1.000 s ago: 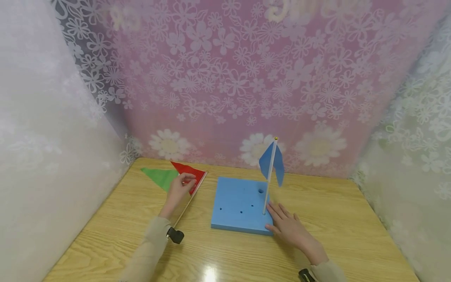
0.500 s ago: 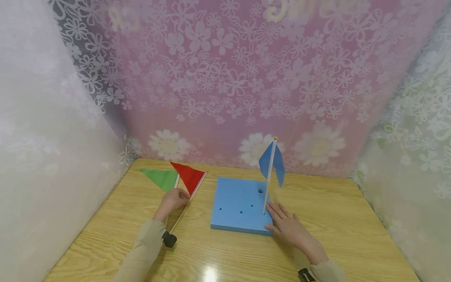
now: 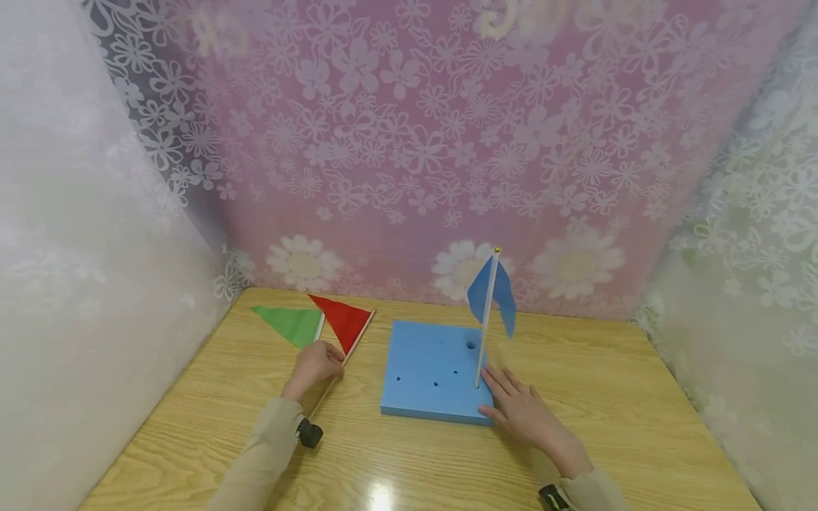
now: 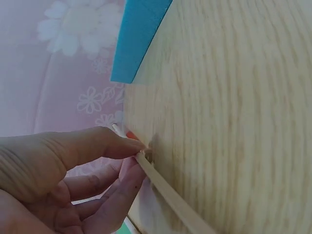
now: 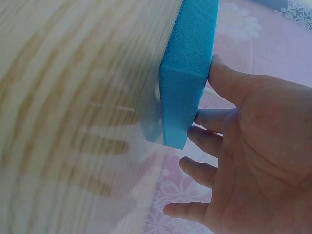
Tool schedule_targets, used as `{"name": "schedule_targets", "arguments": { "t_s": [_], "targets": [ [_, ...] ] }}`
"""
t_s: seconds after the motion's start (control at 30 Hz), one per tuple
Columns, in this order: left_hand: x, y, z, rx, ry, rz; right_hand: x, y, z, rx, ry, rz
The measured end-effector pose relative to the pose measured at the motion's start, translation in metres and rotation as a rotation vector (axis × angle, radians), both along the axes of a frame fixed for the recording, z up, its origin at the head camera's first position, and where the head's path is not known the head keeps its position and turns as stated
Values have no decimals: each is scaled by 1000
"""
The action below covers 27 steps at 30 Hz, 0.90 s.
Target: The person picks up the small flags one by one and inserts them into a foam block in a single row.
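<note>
With thumb and fingers my left hand (image 3: 315,367) pinches the wooden stick of a red triangular flag (image 3: 345,321), just below the cloth. That pinch on the stick (image 4: 170,195) shows close up in the left wrist view. A green triangular flag (image 3: 294,325) lies to the left, its stick partly hidden by the hand. My right hand (image 3: 527,419) rests with extended fingers against the right edge of a blue foam board (image 3: 415,355) that has several holes. Upright in a hole near that edge, leaning slightly, stands a blue flag (image 3: 501,294) with a gold tip.
The wooden table (image 3: 409,468) carries everything. A pink floral curtain (image 3: 409,177) hangs behind its far edge, and pale sheets (image 3: 96,248) close off both sides. Wood shows between the red flag and the board.
My left hand has come down from above the red cloth to the stick below it and now pinches it. The right hand keeps its place at the board.
</note>
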<state>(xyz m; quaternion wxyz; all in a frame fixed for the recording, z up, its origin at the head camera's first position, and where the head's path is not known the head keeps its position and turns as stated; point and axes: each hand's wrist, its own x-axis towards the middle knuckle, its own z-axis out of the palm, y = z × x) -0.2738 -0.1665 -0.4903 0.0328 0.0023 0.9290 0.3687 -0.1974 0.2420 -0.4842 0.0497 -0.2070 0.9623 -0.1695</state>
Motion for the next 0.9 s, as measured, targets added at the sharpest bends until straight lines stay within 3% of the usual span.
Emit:
{"name": "schedule_targets", "arguments": {
  "t_s": [0.13,0.6,0.9],
  "targets": [
    [0,1,3,-3,1,2,0,-1,2,0,-29,-10],
    [0,10,16,201,6,43,1,-1,1,17,-35,-18],
    [-3,24,25,342,115,-26,1,-1,2,12,-32,-16]
  ]
}}
